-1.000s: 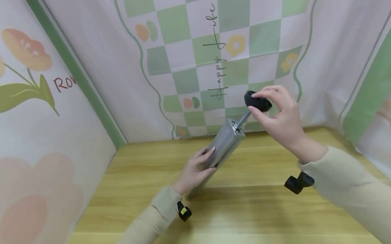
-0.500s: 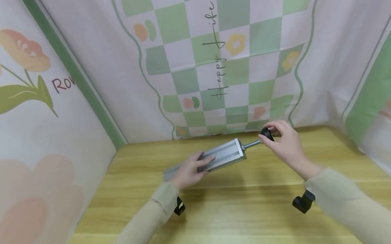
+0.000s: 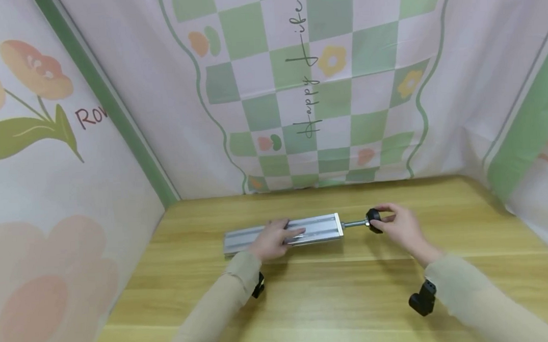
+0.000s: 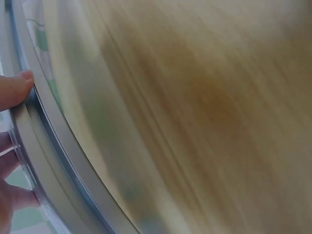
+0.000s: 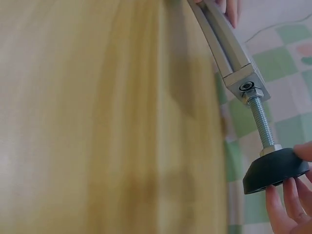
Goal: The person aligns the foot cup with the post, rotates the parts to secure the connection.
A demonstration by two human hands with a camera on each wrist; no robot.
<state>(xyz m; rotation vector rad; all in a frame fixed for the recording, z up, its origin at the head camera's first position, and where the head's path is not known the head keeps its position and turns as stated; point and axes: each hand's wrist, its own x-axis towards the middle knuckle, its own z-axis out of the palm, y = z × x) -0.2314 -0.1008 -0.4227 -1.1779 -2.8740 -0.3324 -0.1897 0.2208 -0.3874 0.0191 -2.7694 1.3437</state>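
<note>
A silver slotted aluminium profile [image 3: 318, 228] lies crosswise over the table, long side roughly level in the head view. My left hand [image 3: 273, 241] grips it near its middle, thumb on one side and fingers on the other in the left wrist view. From its right end plate [image 5: 246, 83] a threaded rod [image 5: 261, 122] sticks out with nuts at both ends. The rod carries a black levelling foot [image 5: 274, 169], which my right hand [image 3: 400, 229] pinches by the rim between thumb and fingers.
The wood-grain table [image 3: 316, 302] stretches below both hands. A checked green-and-white curtain [image 3: 294, 104] hangs behind it, with a flowered curtain [image 3: 40, 191] along the left. A black wrist camera [image 3: 423, 298] sits under the right sleeve.
The profile has come down from a raised, slanted pose to nearly level above the table. My right hand has moved down with the levelling foot, both hands keeping their hold.
</note>
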